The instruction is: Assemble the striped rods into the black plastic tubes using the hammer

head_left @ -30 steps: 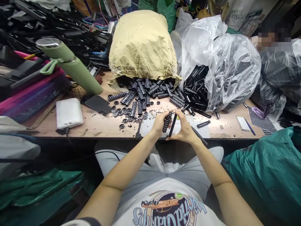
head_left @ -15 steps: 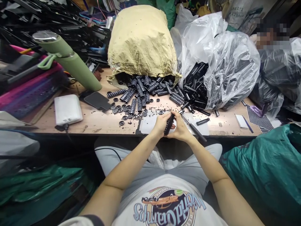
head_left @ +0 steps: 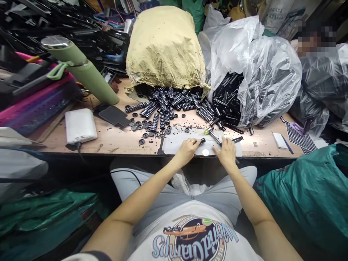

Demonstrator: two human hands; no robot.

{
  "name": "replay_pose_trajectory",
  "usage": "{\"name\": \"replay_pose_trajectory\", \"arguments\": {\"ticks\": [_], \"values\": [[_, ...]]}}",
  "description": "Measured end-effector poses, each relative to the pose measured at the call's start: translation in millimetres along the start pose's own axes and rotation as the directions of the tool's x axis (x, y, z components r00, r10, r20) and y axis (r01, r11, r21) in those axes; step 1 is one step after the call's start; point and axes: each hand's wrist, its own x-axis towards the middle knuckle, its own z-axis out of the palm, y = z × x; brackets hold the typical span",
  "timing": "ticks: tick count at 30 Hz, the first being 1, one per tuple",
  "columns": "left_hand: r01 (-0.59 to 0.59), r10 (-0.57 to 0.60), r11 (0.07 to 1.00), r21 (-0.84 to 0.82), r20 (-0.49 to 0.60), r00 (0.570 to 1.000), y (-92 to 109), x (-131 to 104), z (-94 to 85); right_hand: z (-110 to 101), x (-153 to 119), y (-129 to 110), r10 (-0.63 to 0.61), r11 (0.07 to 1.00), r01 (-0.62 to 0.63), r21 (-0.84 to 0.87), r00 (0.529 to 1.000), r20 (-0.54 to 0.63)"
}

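Cylinder point(head_left: 202, 141), dark, probably light, stiff and best taken mid-barrel, sits in curled left hand point(head_left: 187, 149) near the bench's point(head_left: 130, 146) front edge, right hand point(head_left: 227, 151) half-open over the hammer point(head_left: 215, 137).

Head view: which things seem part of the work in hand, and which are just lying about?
Likely in the work:
- dark piece in the left hand
- hammer at the right hand
- patterned black cylinders
- black discs

Probably just lying about:
- green flask
- white box
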Motion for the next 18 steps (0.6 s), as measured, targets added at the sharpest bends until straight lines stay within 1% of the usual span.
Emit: {"name": "replay_pose_trajectory", "arguments": {"ticks": [1,2,3,4,6,8,9,10,13,14,15,16,18], "values": [[-0.027,0.027,0.999,0.03,0.006,1.0,-4,-1,-2.0,-7,-1,9,0.08,0.993,-0.078,-0.089,0.997,0.02],[-0.043,0.043,0.997,0.057,0.006,0.999,-7,-2,-4.0,-14,-3,17,0.138,0.981,-0.129,-0.146,0.989,0.051],[-0.053,0.054,0.995,0.081,0.0,0.999,-9,-3,-5.9,-20,-6,22,0.172,0.974,-0.155,-0.164,0.981,0.091],[-0.061,0.062,0.993,0.103,-0.007,0.998,-10,-3,-7.6,-26,-9,26,0.189,0.975,-0.17,-0.145,0.973,0.129],[-0.078,0.082,0.987,0.137,-0.022,0.996,-12,-3,-9.8,-33,-19,26,0.186,0.983,-0.184,-0.025,0.967,0.173],[-0.094,0.1,0.983,0.16,-0.031,0.994,-12,-3,-10.5,-36,-33,20,0.145,0.979,-0.167,0.115,0.974,0.176],[-0.098,0.105,0.981,0.168,-0.033,0.994,-12,-4,-10.5,-35,-40,17,0.125,0.977,-0.153,0.15,0.976,0.178],[-0.1,0.107,0.98,0.175,-0.03,0.994,-11,-4,-10.1,-34,-46,14,0.117,0.978,-0.147,0.149,0.974,0.194],[-0.078,0.08,0.98,0.185,-0.003,0.997,-7,-6,-7.4,-34,-57,8,0.149,0.986,-0.163,0.02,0.938,0.313],[-0.062,0.062,0.98,0.189,0.005,0.998,-3,-6,-5.8,-37,-59,6,0.155,0.986,-0.164,-0.002,0.931,0.331],[-0.045,0.044,0.98,0.194,0.011,0.999,1,-6,-3.8,-42,-59,3,0.145,0.987,-0.159,0.017,0.935,0.323],[-0.028,0.026,0.98,0.199,0.013,1.0,6,-6,-1.4,-47,-59,0,0.117,0.987,-0.144,0.076,0.95,0.288],[-0.003,0.0,0.979,0.205,0.015,1.0,17,-4,4.2,-58,-59,-12,0.037,0.965,-0.081,0.25,0.984,0.175]]}}
